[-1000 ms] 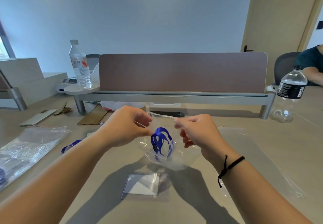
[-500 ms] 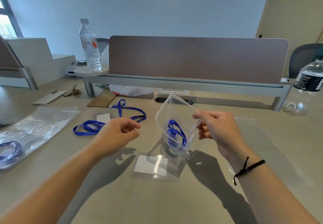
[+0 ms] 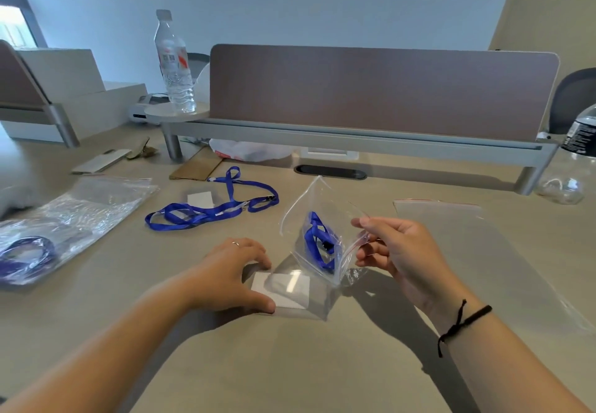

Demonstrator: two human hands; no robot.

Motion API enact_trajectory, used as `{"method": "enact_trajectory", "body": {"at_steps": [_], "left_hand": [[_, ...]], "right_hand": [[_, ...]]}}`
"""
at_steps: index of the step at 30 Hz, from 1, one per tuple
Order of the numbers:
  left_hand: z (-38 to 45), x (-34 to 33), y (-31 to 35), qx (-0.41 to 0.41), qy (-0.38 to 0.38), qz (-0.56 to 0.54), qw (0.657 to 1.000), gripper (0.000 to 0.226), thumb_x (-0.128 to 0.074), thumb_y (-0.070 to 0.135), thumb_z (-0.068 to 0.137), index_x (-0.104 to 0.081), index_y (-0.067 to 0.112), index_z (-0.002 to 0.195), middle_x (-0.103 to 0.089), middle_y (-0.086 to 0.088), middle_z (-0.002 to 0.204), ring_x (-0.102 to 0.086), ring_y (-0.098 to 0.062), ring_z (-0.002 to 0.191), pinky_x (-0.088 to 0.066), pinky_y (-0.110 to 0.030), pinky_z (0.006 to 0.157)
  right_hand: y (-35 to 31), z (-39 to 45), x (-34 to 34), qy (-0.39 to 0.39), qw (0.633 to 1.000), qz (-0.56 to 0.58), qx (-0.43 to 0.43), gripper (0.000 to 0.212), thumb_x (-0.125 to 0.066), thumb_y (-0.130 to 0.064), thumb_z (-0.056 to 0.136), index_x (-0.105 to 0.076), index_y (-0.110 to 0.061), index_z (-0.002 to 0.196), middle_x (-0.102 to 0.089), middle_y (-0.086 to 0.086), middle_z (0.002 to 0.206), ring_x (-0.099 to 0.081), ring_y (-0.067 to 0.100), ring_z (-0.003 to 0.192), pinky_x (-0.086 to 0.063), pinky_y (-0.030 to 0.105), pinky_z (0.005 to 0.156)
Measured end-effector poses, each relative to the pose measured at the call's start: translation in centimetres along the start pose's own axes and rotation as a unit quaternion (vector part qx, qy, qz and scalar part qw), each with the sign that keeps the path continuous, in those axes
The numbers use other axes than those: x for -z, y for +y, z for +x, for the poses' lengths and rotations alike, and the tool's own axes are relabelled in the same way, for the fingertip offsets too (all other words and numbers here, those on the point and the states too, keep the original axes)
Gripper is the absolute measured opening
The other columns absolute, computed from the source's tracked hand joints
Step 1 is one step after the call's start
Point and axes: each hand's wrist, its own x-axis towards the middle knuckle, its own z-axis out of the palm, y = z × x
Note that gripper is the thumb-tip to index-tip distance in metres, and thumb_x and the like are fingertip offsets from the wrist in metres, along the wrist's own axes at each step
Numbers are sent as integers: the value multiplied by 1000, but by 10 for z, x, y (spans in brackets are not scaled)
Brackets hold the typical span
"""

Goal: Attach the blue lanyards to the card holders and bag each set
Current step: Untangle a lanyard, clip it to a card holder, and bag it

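My right hand [image 3: 398, 253] pinches the rim of a small clear zip bag [image 3: 317, 219], held upright just above the table. A coiled blue lanyard [image 3: 317, 245] sits inside it. My left hand [image 3: 230, 275] lies on the table with its fingers closed around the left edge of a clear card holder [image 3: 290, 290] with a white insert, lying flat below the bag. A second blue lanyard [image 3: 213, 208] lies spread on the table farther back, next to another card holder [image 3: 198, 199].
A large clear bag [image 3: 80, 212] holding bagged lanyards lies at the left. Another flat plastic bag [image 3: 477, 245] lies at the right. A desk divider [image 3: 380, 90] spans the back, with a water bottle [image 3: 174, 64] on its shelf and a second bottle [image 3: 577, 151] far right.
My left hand let go of the bag's rim and dropped to the card holder on the table. My right hand keeps the bag, now lower and held alone.
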Motion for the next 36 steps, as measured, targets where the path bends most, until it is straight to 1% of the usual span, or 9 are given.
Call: {"method": "enact_trajectory", "body": {"at_steps": [2,6,9,12,17,23,27,31,36], "left_hand": [[-4,2,-4,18,-1,-27,999,80,-73,79,48,-51,43,116,-44,18,134,-39,-7,125,-41,-29,108],[-16,-2,-12,23,44,-131,990,64,-90,47,65,-45,43,110,-52,17,116,-53,-7,106,-51,-26,92],[-28,-1,-18,16,68,-216,974,52,-85,24,78,-49,41,112,-61,8,97,-59,-10,83,-56,-28,78],[-43,7,-25,37,65,-342,937,37,-70,0,89,-60,25,115,-56,-2,69,-56,-17,65,-58,-35,72],[-75,32,-23,53,10,-463,884,34,-58,-6,94,-63,15,120,-67,-18,83,-64,-22,73,-59,-33,68],[-106,64,-7,46,41,-527,847,29,-66,-1,86,-69,12,112,-70,-18,82,-65,-25,64,-60,-29,51],[-111,73,10,30,73,-530,844,16,-71,6,75,-80,7,88,-70,-13,76,-66,-18,62,-58,-23,49],[-114,78,21,17,78,-536,841,28,-71,7,72,-78,3,98,-77,-16,92,-74,-23,74,-60,-24,54],[-107,78,35,18,78,-448,890,27,-68,9,83,-73,9,109,-78,-15,94,-76,-26,89,-61,-24,63]], "right_hand": [[3,0,-1,-1,1000,-6,1,15,-67,-13,93,-75,-1,98,-63,15,71,-61,24,56,-58,32,56],[5,0,-2,3,1000,-14,7,14,-67,-12,93,-76,-2,96,-64,12,68,-61,23,55,-58,32,55],[6,0,-3,6,1000,-23,10,15,-66,-13,93,-77,-3,97,-65,12,68,-62,23,57,-58,32,57],[5,-1,-4,3,999,-32,10,15,-66,-15,94,-77,-5,98,-66,13,70,-63,24,60,-58,33,59],[8,-4,-9,-4,999,-28,16,14,-66,-13,93,-77,-5,96,-65,14,69,-61,24,58,-56,30,55],[8,-7,-14,-14,999,-37,15,15,-65,-14,94,-77,-5,99,-66,17,73,-62,25,61,-57,31,57],[7,-8,-14,-11,999,-39,13,15,-66,-15,94,-77,-6,100,-66,17,73,-62,26,62,-58,32,59],[4,-9,-14,-8,999,-38,15,16,-65,-15,95,-76,-5,101,-67,16,73,-62,26,63,-58,33,60],[1,-10,-14,-8,999,-43,15,15,-66,-16,94,-78,-8,98,-68,18,75,-63,28,64,-59,34,61]]}}
